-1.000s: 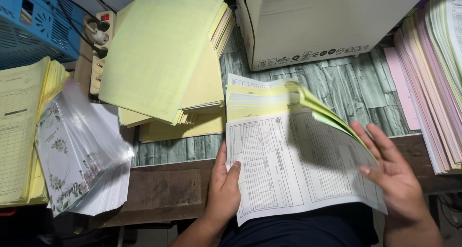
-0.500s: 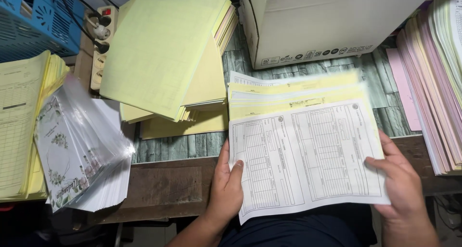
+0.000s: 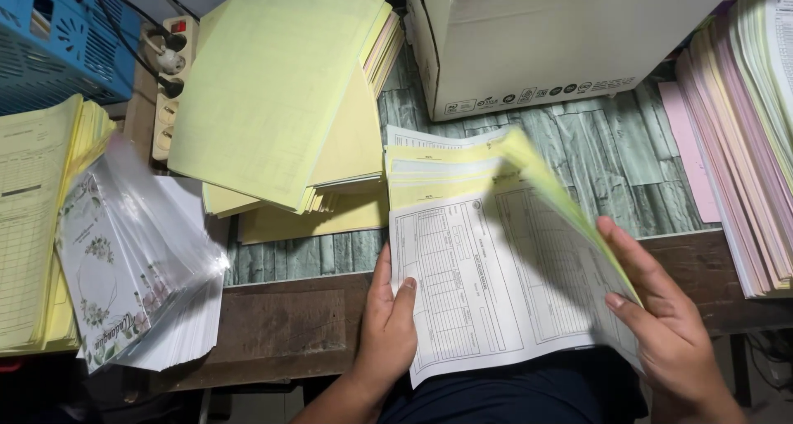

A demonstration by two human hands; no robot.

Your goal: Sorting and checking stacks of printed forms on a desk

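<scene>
Left hand (image 3: 388, 329) clamps the form stack (image 3: 496, 283) at its edge to steady it; right hand (image 3: 661, 325) lifts yellow sheets (image 3: 562, 192) (blurred), w/ fingers spread, over the bench (image 3: 281, 325).

1. Forms (image 3: 487, 283): thin matt paper, white and yellow.
2. Box (image 3: 562, 44): matt cardboard.
3. Tabletop (image 3: 611, 151): wood-plank look, rough grain.
4. Cards (image 3: 132, 259): glossy clear plastic sleeves.
5. Crate (image 3: 49, 44): blue plastic.

Both hands, left hand (image 3: 387, 329) and right hand (image 3: 669, 337), on white-and-yellow form stack (image 3: 487, 292).
</scene>
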